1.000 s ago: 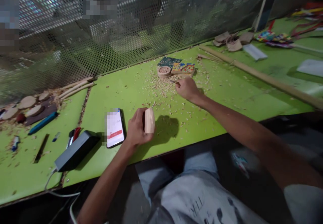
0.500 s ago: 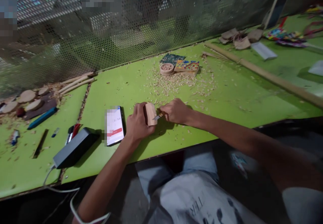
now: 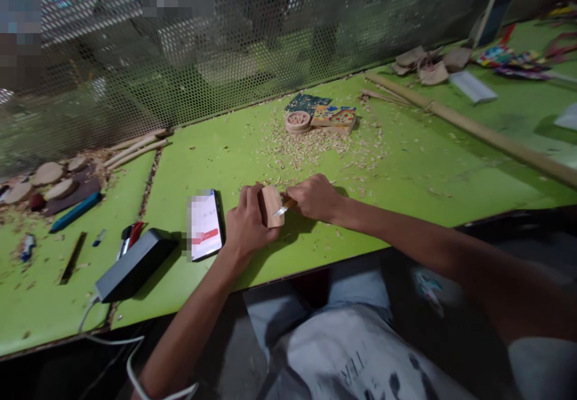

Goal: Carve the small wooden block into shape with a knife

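Observation:
A small wooden block with rounded corners is gripped by my left hand, its fingers wrapped round the far and left sides. My right hand is closed on the handle of a carving knife. The knife's pale blade points left, and its tip lies against the block's right face. Both hands are low over the green table, near its front edge. Most of the knife handle is hidden in my right fist.
Left of my hands lie a phone, a black box-shaped device with a white cable, and a blue marker. Beyond them are wood shavings, a round wooden dish and a painted block. A long pole crosses at right.
The block has tilted slightly and moved a little right in my left hand. The knife remains against its right face, with my right hand nearly in the same place.

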Available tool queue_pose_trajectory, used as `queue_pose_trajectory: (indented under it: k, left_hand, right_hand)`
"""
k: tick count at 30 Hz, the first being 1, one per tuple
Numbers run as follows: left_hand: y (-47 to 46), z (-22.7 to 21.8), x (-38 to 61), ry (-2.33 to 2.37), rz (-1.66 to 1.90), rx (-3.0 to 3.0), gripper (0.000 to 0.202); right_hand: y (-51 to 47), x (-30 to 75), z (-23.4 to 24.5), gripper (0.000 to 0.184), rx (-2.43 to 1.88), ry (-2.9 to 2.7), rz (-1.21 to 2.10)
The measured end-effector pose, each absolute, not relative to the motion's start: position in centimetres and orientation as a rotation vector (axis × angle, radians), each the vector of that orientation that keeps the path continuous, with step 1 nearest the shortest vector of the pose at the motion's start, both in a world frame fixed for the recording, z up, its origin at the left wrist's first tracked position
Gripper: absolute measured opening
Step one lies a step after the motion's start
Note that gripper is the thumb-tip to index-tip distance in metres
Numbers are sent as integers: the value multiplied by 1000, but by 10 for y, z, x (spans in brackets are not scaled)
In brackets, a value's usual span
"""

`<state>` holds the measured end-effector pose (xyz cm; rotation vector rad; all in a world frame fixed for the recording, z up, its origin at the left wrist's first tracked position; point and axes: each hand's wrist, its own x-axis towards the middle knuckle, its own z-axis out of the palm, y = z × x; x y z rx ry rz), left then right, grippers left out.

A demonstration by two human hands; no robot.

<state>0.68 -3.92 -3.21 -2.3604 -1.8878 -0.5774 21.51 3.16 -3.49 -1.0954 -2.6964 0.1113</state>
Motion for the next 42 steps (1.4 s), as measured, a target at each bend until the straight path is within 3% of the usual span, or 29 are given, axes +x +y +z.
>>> queue_pose_trajectory:
  k: [12, 19, 30, 42]
  left_hand:
    - [-55, -27, 10, -1729, -537, -2529, 80]
    - [-41, -21, 3, -1981, -541, -2274, 73]
    - [-46, -24, 13, -1920, -489, -2203, 66]
    - [-46, -28, 7, -1859, -602, -2320, 76]
  right_hand:
    - [92, 248, -34, 33, -1430, -2440, 45]
    - [51, 232, -34, 19, -1111, -2665, 108]
    - [33, 219, -28, 29, -1124, -2865, -6]
    - [34, 221, -26, 39, -1154, -2861, -76]
